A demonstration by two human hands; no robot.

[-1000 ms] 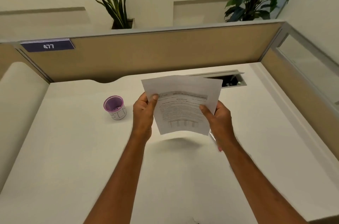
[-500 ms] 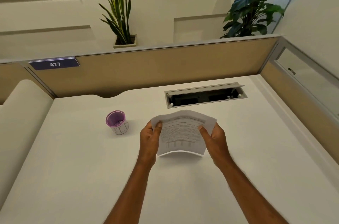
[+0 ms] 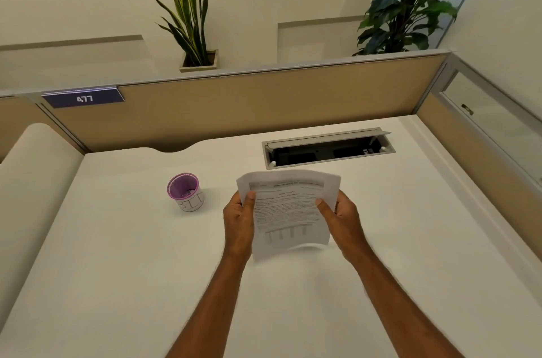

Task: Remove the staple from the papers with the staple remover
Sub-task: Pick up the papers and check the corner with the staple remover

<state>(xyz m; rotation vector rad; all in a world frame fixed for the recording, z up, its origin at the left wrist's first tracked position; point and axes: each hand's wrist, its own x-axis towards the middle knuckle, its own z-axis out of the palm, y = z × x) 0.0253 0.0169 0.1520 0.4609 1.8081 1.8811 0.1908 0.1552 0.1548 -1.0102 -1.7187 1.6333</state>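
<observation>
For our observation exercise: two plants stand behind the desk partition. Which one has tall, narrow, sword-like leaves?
The left plant, standing in a small square planter on the ledge. Its leaves rise straight and pointed, while the right plant is bushy with broad, dark, drooping leaves.

Your papers [image 3: 289, 212], white printed sheets with text and a small chart, bowed and lifted above the desk [image 3: 117, 240], just right of the purple cup [image 3: 185, 192], staple too small to see
</observation>
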